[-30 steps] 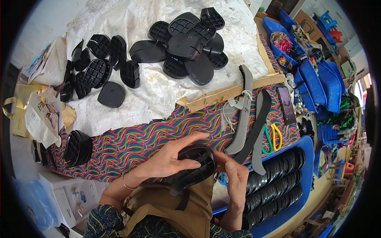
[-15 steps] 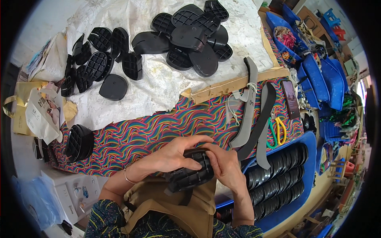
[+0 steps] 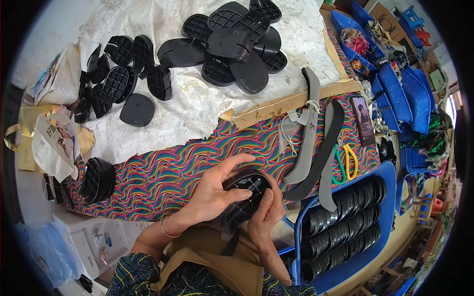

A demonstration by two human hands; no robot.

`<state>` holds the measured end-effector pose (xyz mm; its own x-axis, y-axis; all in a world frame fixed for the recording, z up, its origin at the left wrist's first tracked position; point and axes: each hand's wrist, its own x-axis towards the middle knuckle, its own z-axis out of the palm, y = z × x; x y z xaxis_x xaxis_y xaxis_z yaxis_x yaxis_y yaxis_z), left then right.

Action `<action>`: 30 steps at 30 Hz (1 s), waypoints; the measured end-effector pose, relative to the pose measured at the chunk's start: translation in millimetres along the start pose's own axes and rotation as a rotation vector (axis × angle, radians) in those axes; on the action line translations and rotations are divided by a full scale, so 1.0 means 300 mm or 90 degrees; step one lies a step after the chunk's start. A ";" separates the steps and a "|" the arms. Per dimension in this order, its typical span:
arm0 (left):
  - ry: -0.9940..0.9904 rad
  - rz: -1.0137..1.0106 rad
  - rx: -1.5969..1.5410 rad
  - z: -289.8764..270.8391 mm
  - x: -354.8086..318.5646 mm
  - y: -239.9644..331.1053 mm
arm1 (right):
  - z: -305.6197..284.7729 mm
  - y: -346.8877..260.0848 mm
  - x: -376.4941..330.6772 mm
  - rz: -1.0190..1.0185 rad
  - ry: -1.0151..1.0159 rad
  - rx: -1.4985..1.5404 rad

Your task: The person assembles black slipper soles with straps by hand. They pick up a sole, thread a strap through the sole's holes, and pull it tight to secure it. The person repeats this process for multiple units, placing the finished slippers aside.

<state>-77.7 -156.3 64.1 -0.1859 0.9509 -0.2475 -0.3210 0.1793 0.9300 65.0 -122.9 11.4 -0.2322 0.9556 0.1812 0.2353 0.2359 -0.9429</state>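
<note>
My left hand [image 3: 210, 195] and my right hand [image 3: 265, 217] hold a black shoe sole [image 3: 236, 212] between them, over my lap at the table's near edge. The hollow, gridded side of the sole faces up. My left thumb lies on its grid while the left index finger sticks out beyond it. Along its right edge my right hand is wrapped, thumb on the rim; the fingers beneath are hidden. A shiny, pale patch shows inside the sole, too small to make out.
More black soles [image 3: 249, 74] lie heaped on a white sheet [image 3: 190, 111]. Right of my hands are curved grey and black strips [image 3: 307, 138], green-and-yellow-handled scissors [image 3: 351, 165], a phone [image 3: 364, 121] and a blue bin [image 3: 390, 197] of black soles. Stacked soles [image 3: 98, 180] stand at the left.
The sole has turned in my hands so its rounded end points farther up and away. My right hand has moved left and lower along its edge. The phone's screen picture differs.
</note>
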 end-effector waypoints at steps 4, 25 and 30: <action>0.038 0.035 -0.002 0.007 0.001 -0.002 | -0.032 -0.013 0.039 0.063 -0.087 0.134; 0.193 0.247 0.118 0.024 0.035 -0.017 | -0.077 -0.003 0.031 0.258 -0.188 0.258; 0.253 0.333 0.184 0.025 0.038 -0.010 | -0.072 -0.018 -0.002 0.339 -0.239 0.632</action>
<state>-71.9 -144.1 60.4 -0.5896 0.7768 0.2215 0.1517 -0.1629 0.9749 84.4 -121.0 22.5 -0.6281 0.7411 -0.2370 -0.4099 -0.5740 -0.7089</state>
